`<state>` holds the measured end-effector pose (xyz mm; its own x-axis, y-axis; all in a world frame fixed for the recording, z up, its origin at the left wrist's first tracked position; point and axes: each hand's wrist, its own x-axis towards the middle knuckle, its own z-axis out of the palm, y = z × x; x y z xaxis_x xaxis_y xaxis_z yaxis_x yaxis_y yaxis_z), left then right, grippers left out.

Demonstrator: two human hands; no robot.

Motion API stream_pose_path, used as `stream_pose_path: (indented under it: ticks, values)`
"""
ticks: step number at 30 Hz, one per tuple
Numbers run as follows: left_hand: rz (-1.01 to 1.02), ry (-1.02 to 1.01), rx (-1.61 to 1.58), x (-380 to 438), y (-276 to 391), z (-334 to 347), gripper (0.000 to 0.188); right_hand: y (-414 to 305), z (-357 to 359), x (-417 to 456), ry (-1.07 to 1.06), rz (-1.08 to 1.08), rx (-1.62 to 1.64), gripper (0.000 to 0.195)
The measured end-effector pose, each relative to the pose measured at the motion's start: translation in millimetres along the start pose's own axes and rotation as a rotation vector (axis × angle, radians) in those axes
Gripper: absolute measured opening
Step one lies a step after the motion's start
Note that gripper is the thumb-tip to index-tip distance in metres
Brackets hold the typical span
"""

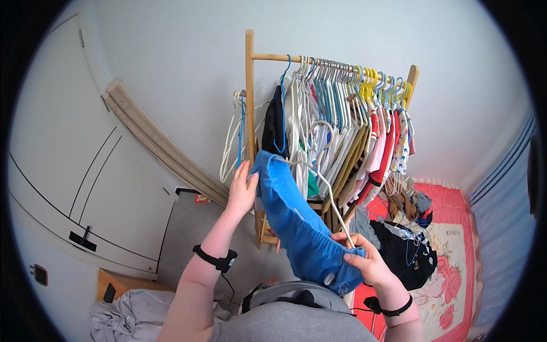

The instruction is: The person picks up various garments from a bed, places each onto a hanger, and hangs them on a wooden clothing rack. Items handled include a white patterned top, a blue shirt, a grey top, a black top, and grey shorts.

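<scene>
Blue elastic-waisted trousers or shorts [295, 222] hang in front of me, tilted down to the right. A white hanger [327, 188] reaches across the waist opening, its hook pointing up toward the rack. My right hand [363, 258] pinches the lower right end of the waistband together with the hanger's end. At the upper left end, my left hand [243, 190] rests against the cloth with fingers extended and the thumb apart. The hanger's other end is near the inside of the waistband there. Both wrists wear black straps.
A wooden clothes rack [250, 85] carries many garments on coloured hangers. Spare hangers [233, 141] hang at its left. Mixed clothes [406, 252] lie heaped on a red floral blanket [448, 273] at right. A white door [72, 171] and grey cloth [128, 316] are at left.
</scene>
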<state>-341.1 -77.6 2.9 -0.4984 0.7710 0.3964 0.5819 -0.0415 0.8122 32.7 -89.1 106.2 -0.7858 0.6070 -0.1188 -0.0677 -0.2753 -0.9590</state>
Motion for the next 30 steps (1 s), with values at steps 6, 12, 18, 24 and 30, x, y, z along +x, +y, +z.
stream_pose_path:
  ticks: [6,12,18,24,30]
  values:
    - [0.029,-0.146,-0.276,-0.8,23.4,21.9,0.065,-2.7,25.9,23.4,0.045,-0.056,-0.001,0.014]
    - [-0.153,-0.116,-0.330,22.4,57.2,18.7,0.071,-9.3,57.6,49.5,0.033,-0.086,0.064,0.019]
    - [-0.032,-0.409,-0.638,4.9,112.5,9.6,0.069,26.6,62.1,79.8,0.071,-0.233,-0.304,0.019]
    - [-0.016,-0.448,-0.685,17.5,110.6,4.1,0.064,30.7,65.5,100.4,0.100,-0.248,-0.262,0.017]
    - [-0.128,-0.502,-0.718,23.1,120.2,-1.8,0.061,35.7,81.9,126.1,0.138,-0.260,-0.201,0.019]
